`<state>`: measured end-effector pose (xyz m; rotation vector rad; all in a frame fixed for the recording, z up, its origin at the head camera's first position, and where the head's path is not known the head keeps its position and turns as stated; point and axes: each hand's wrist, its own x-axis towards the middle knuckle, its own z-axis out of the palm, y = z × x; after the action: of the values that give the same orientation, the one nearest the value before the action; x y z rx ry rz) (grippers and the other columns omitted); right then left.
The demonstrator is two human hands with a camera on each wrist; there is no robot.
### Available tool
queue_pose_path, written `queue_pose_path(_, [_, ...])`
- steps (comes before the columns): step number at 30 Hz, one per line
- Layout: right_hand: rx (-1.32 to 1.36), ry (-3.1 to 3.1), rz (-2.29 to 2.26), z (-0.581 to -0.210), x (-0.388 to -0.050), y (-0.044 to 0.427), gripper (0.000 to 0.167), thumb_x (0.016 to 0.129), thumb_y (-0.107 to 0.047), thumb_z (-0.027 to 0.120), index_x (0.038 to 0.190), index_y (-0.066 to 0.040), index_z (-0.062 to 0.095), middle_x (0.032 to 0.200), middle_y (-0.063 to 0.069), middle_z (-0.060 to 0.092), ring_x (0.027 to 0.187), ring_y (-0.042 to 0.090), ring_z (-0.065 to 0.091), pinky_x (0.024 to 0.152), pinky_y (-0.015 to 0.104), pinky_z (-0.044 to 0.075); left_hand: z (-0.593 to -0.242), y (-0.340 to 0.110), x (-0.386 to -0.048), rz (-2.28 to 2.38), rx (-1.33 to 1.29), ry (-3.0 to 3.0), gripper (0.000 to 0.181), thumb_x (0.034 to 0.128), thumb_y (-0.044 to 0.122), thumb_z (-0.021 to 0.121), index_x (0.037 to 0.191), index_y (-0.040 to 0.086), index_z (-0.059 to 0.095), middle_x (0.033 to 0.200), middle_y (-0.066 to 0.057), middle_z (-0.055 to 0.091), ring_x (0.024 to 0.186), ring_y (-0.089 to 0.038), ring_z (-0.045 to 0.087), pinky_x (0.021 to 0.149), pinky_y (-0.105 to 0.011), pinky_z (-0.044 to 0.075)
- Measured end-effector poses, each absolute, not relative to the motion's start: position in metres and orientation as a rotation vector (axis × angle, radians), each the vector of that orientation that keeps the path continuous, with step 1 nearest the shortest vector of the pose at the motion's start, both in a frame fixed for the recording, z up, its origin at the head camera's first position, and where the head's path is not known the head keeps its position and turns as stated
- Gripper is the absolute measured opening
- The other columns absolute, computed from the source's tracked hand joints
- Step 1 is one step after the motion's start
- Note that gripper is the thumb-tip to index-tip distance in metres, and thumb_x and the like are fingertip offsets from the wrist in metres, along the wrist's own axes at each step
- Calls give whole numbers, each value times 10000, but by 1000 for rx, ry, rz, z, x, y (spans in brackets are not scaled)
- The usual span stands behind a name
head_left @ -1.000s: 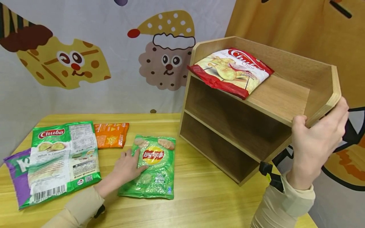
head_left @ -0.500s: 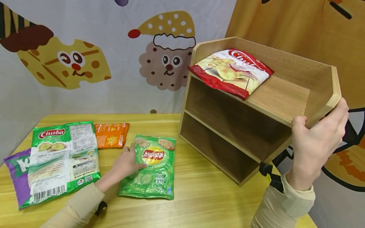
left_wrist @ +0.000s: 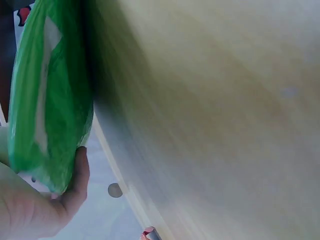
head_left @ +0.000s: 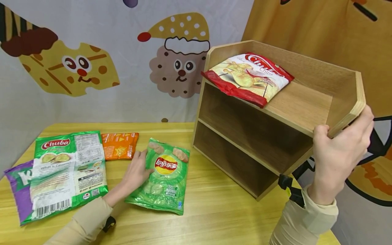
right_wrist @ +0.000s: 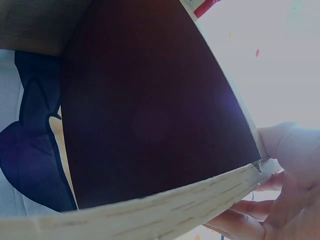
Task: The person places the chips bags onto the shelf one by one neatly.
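The left hand [head_left: 135,175] grips the left edge of a green Lay's bag [head_left: 166,183], its thumb over the bag's face. In the left wrist view the fingers of the left hand [left_wrist: 50,207] curl around the green bag [left_wrist: 55,100]. At the right, the other hand [head_left: 341,154] holds the near right corner of a wooden shelf [head_left: 309,105], as the right wrist view also shows, with that hand [right_wrist: 280,195] around the board's edge [right_wrist: 175,205]. A red and white Chuba bag [head_left: 249,76] lies on the shelf's top, overhanging its front edge.
On the left of the table [head_left: 214,217] a green and white Chuba bag [head_left: 70,170] overlaps a purple bag [head_left: 19,190]. Behind the left hand lies an orange bag [head_left: 120,146]. A printed curtain [head_left: 128,68] hangs behind.
The green Lay's bag has tilted and turned slightly clockwise, its left side gripped by the left hand. The right hand and the shelf have stayed in place.
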<state>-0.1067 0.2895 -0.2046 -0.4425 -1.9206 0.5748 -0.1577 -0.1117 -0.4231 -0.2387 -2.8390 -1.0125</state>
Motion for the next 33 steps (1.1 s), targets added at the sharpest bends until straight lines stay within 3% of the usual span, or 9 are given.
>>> queue_pose_path(6, [-455, -1916, 581, -204, -106, 288, 640, 801, -72, 510, 1380, -327, 408, 1388, -2, 510, 1275, 166, 520, 1050, 419, 426, -422, -109, -157, -1026, -302, -2724, 701, 765, -82, 685, 1373, -158, 345, 1050, -237, 483, 798, -235, 504, 665, -312, 514])
queue_pose_path(17, [-468, -1929, 601, -202, -106, 287, 644, 805, -51, 523, 1389, -297, 406, 1402, 20, 497, 1295, 164, 502, 1056, 429, 410, -410, -107, -155, -1045, -355, -2632, 658, 767, -130, 645, 1370, -126, 383, 1049, -212, 500, 759, -207, 485, 610, -257, 470])
queue_pose_path(25, [-467, -1930, 606, -202, -106, 287, 650, 806, -48, 525, 1392, -297, 399, 1410, 18, 490, 1307, 160, 490, 1062, 429, 400, -397, -109, -154, -1079, -323, -2583, 660, 774, -128, 633, 1379, -123, 369, 1090, -244, 509, 870, -296, 513, 744, -396, 502])
queue_pose_path(33, [-465, -1928, 619, -202, -105, 286, 652, 804, -50, 539, 1394, -293, 400, 1414, 14, 488, 1315, 155, 481, 1065, 436, 391, -378, -106, -149, -1141, -312, -2518, 599, 798, -117, 627, 1355, -123, 409, 1047, -227, 527, 849, -294, 534, 717, -374, 505])
